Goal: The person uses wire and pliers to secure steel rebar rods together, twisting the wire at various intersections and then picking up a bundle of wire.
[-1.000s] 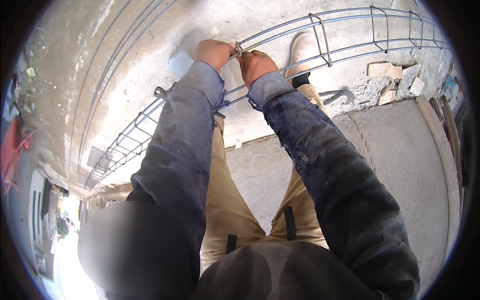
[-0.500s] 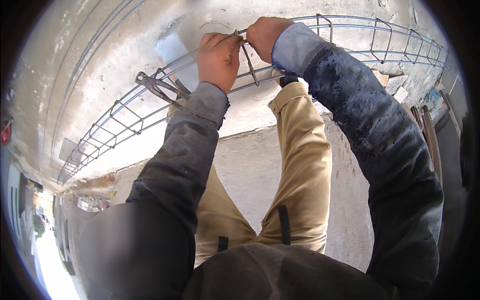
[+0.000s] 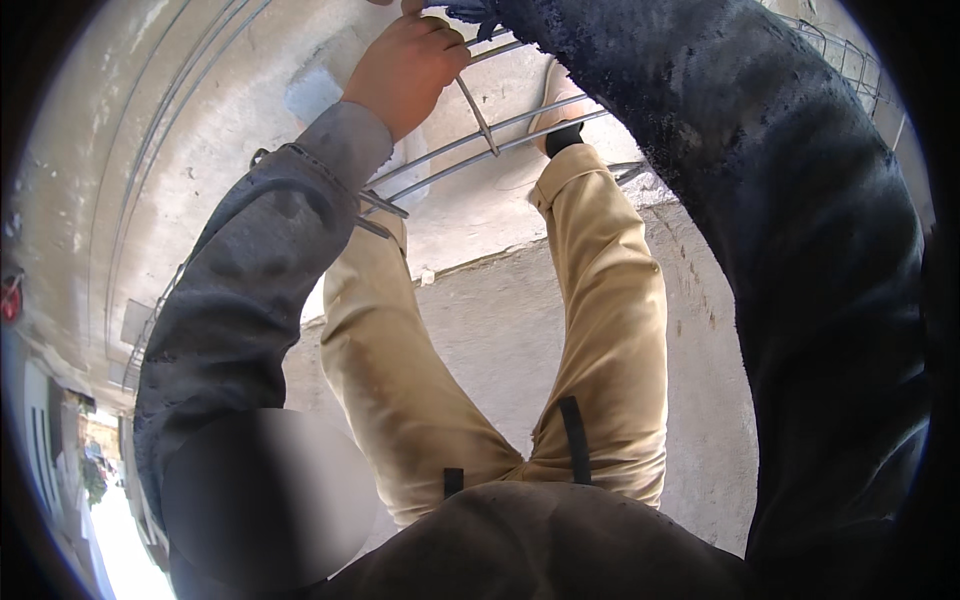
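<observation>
A long rebar cage [image 3: 440, 152] of thin steel bars runs across the upper part of the head view. My left hand [image 3: 410, 75] is closed at the top corner of one of its stirrups [image 3: 476, 115], fingers curled round the metal. Beyond it, my right hand [image 3: 411, 5] is almost wholly cut off by the top edge, and its fingers cannot be made out. The dark sleeve of that arm covers much of the cage's right half. A pair of pliers [image 3: 385, 206] lies across the cage, partly hidden under my left sleeve.
My legs in tan trousers [image 3: 610, 300] are spread, with one foot [image 3: 553, 95] by the cage. Loose long bars [image 3: 175, 95] lie on the concrete to the upper left. A concrete step edge [image 3: 470, 262] crosses below the cage.
My right hand has swung left past the left hand, mostly out of the picture. The view has tipped so the cage sits higher at the right. My left hand stays at the stirrup.
</observation>
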A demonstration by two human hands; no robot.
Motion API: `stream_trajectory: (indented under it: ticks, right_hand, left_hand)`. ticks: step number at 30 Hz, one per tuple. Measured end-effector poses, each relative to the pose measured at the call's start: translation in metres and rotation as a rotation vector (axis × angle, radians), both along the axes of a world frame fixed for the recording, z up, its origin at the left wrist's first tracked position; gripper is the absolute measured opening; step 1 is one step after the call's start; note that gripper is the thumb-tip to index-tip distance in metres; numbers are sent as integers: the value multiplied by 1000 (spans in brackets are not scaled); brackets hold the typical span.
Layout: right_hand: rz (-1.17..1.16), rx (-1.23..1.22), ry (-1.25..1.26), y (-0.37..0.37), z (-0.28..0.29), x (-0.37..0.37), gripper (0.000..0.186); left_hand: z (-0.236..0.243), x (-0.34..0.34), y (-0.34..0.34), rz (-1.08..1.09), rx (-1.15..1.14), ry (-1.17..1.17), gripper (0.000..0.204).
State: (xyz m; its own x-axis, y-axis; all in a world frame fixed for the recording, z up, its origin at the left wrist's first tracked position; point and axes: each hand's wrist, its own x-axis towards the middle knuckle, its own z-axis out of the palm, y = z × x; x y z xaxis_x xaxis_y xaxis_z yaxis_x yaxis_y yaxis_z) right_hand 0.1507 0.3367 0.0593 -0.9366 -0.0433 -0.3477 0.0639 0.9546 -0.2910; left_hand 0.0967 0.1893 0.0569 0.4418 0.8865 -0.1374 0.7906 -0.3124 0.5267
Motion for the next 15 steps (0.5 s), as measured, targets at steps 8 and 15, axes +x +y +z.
stream_trajectory:
  ticks: [8, 15]
  right_hand:
    - [-1270, -468, 495, -20, 92, 112, 24]
    - [-1895, -1340, -70, -225, 123, 178, 18]
  left_hand:
    - [-8, 50, 48, 4, -581, 351, 21]
    - [-69, 21, 36, 281, -1215, 313, 23]
